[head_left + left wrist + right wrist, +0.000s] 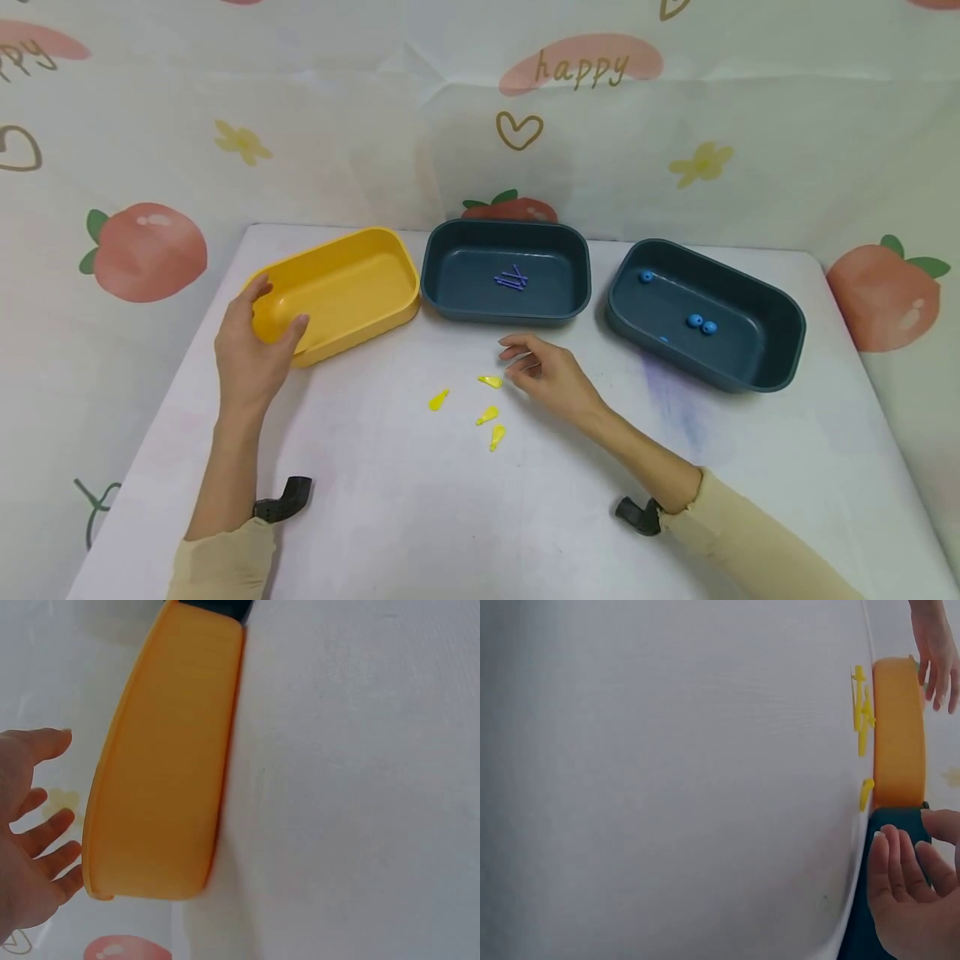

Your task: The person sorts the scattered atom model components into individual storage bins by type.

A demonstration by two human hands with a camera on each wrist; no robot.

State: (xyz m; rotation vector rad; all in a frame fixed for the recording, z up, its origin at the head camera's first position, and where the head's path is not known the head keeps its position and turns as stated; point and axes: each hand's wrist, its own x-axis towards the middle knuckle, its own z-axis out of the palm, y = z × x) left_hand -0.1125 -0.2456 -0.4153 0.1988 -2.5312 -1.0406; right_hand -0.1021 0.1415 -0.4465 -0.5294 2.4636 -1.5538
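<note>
My left hand (255, 346) is at the left end of a yellow bin (358, 332), its fingers spread in the left wrist view. Whether a fingertip touches the rim I cannot tell. My right hand (555, 379) hovers over the table with loosely bent fingers and nothing visible in it. Just left of its fingertips lies a small yellow teardrop-shaped piece (491, 382). Other such yellow pieces lie close by, one farther left (438, 400) and two nearer the front. The right wrist view shows the right hand (915, 900) with its thumb apart from the fingers.
Behind the right hand stands a dark blue bin (506, 315) with several small purple sticks (512, 279). To the right, another dark blue bin (705, 367) contains several blue beads (695, 320). A patterned cloth (420, 125) hangs behind the white table (420, 517).
</note>
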